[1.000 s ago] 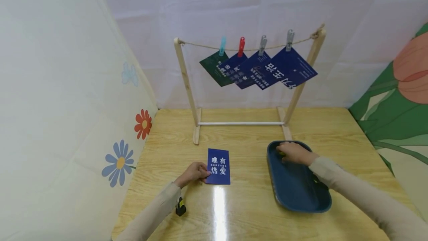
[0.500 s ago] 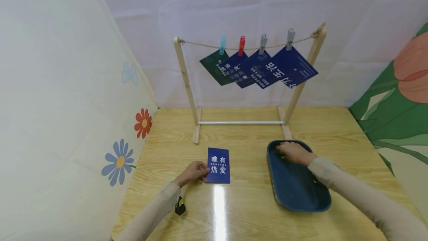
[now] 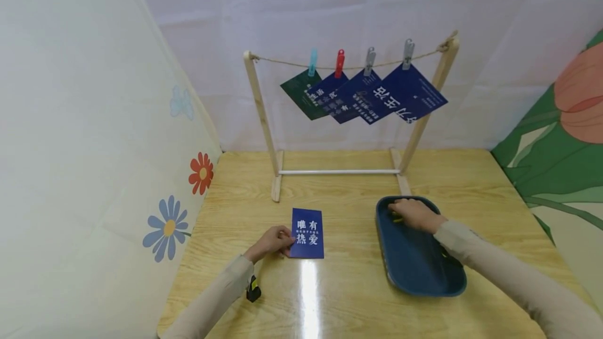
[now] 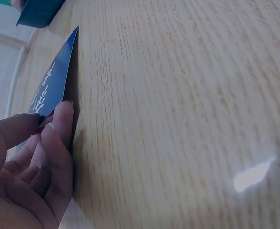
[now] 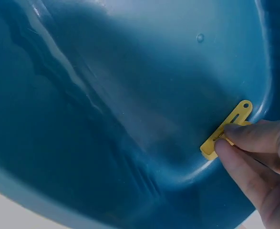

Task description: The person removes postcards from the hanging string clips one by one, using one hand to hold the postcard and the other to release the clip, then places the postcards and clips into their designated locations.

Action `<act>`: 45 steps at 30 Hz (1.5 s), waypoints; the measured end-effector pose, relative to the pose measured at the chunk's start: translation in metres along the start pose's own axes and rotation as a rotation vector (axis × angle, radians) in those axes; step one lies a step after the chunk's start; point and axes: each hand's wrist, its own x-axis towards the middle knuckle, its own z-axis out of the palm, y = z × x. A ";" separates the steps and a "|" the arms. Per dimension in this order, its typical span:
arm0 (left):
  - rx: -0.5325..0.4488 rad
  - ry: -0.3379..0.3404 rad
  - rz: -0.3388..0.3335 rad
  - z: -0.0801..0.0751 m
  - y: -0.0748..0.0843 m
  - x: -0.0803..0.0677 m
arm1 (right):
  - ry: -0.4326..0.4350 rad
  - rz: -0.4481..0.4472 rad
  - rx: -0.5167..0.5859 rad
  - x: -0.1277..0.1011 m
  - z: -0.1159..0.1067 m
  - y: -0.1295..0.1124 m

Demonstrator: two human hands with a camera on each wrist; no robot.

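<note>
My left hand (image 3: 273, 242) pinches the lower left edge of a blue card (image 3: 307, 233) with white characters. In the left wrist view the thumb lies on the card's (image 4: 56, 78) printed face, the fingers behind it, and the card tilts over the tabletop. My right hand (image 3: 416, 214) reaches into the far end of a dark blue tray (image 3: 426, 266). There, thumb and fingertip pinch a yellow clothespin (image 5: 233, 121) near the tray's rounded corner, as the right wrist view shows.
Behind stands a wooden rack (image 3: 261, 109) with a twine line. Several cards (image 3: 363, 95) hang from it by blue, red and grey clothespins (image 3: 340, 63). A black and yellow object (image 3: 253, 289) sits beside the left forearm. Fabric walls border the table (image 3: 348, 297).
Both hands keep almost the same places. A bit of the yellow clothespin shows again under the right fingers, after being hidden half a second ago.
</note>
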 end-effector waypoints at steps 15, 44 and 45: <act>-0.035 -0.051 -0.005 -0.004 0.000 -0.002 | 0.042 -0.026 -0.004 -0.002 -0.002 -0.002; -0.089 -0.047 -0.016 -0.003 0.002 -0.006 | 0.067 0.012 0.012 0.004 -0.026 -0.006; -0.087 -0.040 -0.019 -0.003 0.003 -0.006 | 0.054 0.018 0.016 0.005 -0.028 -0.006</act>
